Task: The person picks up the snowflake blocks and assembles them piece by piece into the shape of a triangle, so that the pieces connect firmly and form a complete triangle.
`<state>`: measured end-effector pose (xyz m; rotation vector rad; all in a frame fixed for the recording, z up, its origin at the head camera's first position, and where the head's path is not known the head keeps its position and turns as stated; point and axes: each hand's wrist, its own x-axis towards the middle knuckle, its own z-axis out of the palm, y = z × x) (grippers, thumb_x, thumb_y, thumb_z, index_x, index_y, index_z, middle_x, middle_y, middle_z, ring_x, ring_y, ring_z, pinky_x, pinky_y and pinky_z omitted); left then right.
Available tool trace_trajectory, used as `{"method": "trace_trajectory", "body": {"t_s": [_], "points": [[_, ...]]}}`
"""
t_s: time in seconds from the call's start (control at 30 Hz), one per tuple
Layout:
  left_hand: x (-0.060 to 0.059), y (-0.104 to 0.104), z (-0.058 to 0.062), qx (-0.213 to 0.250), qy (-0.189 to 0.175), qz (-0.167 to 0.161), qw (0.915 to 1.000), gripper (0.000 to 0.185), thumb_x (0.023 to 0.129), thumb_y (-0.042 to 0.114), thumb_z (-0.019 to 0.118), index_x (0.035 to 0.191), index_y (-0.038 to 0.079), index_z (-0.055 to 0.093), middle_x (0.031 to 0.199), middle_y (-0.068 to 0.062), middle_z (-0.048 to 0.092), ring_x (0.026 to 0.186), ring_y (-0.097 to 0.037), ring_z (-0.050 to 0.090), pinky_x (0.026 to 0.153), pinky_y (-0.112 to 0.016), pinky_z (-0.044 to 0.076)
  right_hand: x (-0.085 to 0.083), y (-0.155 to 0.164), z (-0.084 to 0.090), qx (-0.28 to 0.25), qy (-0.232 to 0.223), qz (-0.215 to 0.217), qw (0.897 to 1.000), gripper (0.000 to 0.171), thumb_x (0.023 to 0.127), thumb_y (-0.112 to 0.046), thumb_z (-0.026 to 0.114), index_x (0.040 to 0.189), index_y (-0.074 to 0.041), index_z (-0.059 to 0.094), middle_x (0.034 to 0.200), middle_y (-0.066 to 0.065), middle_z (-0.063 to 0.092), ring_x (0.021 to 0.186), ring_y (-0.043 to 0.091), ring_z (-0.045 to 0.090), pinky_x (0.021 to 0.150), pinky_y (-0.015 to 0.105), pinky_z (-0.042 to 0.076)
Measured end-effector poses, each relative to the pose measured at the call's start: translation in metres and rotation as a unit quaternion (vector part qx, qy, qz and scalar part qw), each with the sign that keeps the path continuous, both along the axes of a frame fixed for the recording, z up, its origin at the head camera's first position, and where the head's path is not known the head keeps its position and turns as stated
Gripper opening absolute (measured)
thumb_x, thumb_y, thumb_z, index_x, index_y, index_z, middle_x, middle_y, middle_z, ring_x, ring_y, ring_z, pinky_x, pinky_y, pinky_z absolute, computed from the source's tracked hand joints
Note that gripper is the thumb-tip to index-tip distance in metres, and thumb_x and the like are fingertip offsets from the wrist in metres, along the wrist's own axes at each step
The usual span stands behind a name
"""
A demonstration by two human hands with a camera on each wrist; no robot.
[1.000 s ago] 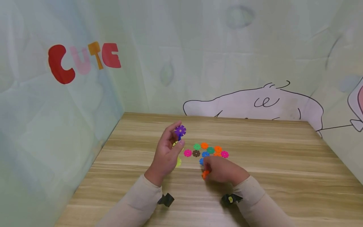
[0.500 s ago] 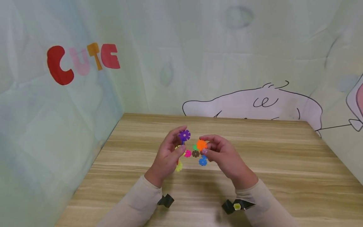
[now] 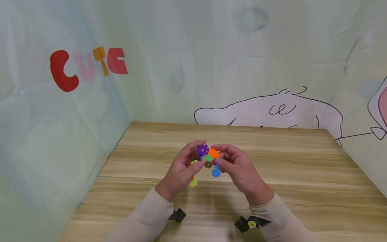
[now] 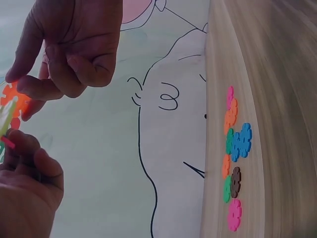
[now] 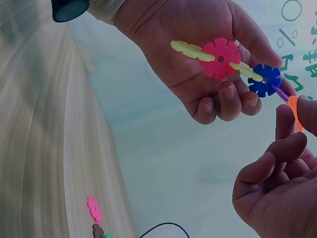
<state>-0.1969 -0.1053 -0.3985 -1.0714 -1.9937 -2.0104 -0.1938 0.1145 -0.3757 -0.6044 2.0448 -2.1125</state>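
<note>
Slippage is my worry: my left hand [image 3: 180, 169] grips the snowflake chain [image 5: 225, 59] mid-frame above the bench [image 3: 287, 168], while my right hand [image 3: 239, 168] pinches an orange disc [image 3: 214, 153] against its purple disc [image 3: 202, 150]. If the slots are misaligned, which I can't quite tell, pushing could pop the chain apart.

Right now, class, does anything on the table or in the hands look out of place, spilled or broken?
Nothing stands out. The loose discs lie flat in a cluster on the table; the left hand holds joined discs, the right hand an orange disc.
</note>
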Motion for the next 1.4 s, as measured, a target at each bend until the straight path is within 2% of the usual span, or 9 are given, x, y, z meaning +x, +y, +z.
{"method": "trace_trajectory", "body": {"t_s": [0.27,0.5,0.77,1.0,1.2,1.4], "points": [[0.0001,-0.0001,-0.0006,-0.019,0.002,0.000,0.9998,0.051,0.105,0.001,0.055,0.155,0.005,0.043,0.121,-0.020,0.060,0.104,-0.021,0.059,0.090,-0.026,0.056,0.0007,-0.0004,0.0011,-0.009,0.005,0.001,1.000,0.035,0.104,-0.006,0.065,0.134,0.007,0.058,0.100,0.001,0.067,0.086,0.014,0.058,0.075,0.020,0.054],[0.0002,-0.0006,0.0003,-0.035,0.004,-0.001,0.9994,0.052,0.107,0.006,0.057,0.157,0.007,0.043,0.126,-0.020,0.060,0.106,-0.030,0.061,0.093,-0.026,0.057,0.0001,-0.0003,0.0005,-0.006,-0.008,-0.001,1.000,0.032,0.104,-0.008,0.065,0.133,0.007,0.058,0.100,0.004,0.068,0.086,0.014,0.060,0.076,0.021,0.054],[-0.0006,0.0003,0.0005,-0.032,0.014,-0.001,0.9994,0.053,0.107,0.004,0.056,0.158,0.006,0.041,0.130,-0.021,0.060,0.109,-0.026,0.064,0.096,-0.031,0.059,-0.0003,0.0009,0.0016,0.000,-0.019,-0.012,1.000,0.031,0.105,-0.008,0.063,0.131,0.007,0.058,0.100,0.005,0.069,0.086,0.014,0.060,0.078,0.022,0.055],[-0.0011,0.0014,-0.0007,-0.035,0.024,0.000,0.9991,0.057,0.104,-0.004,0.055,0.158,0.005,0.040,0.126,-0.021,0.060,0.105,-0.037,0.063,0.096,-0.027,0.057,-0.0003,0.0007,0.0009,-0.005,-0.011,-0.003,1.000,0.031,0.105,-0.009,0.064,0.129,0.009,0.058,0.098,0.004,0.070,0.085,0.013,0.061,0.076,0.022,0.054],[-0.0011,0.0022,-0.0014,-0.032,0.016,-0.003,0.9994,0.056,0.105,0.000,0.056,0.158,0.006,0.039,0.126,-0.021,0.060,0.106,-0.021,0.064,0.096,-0.029,0.058,-0.0012,0.0004,0.0004,0.000,-0.013,-0.003,1.000,0.029,0.105,-0.009,0.064,0.129,0.008,0.059,0.096,0.001,0.069,0.085,0.013,0.062,0.075,0.022,0.054],[-0.0009,0.0029,-0.0027,-0.031,0.003,0.002,0.9995,0.054,0.106,0.001,0.055,0.158,0.007,0.041,0.128,-0.022,0.059,0.106,-0.019,0.063,0.094,-0.027,0.059,-0.0009,0.0002,0.0007,0.008,-0.019,-0.006,1.000,0.030,0.105,-0.009,0.064,0.129,0.008,0.059,0.097,0.001,0.070,0.086,0.013,0.064,0.076,0.023,0.055]]}}
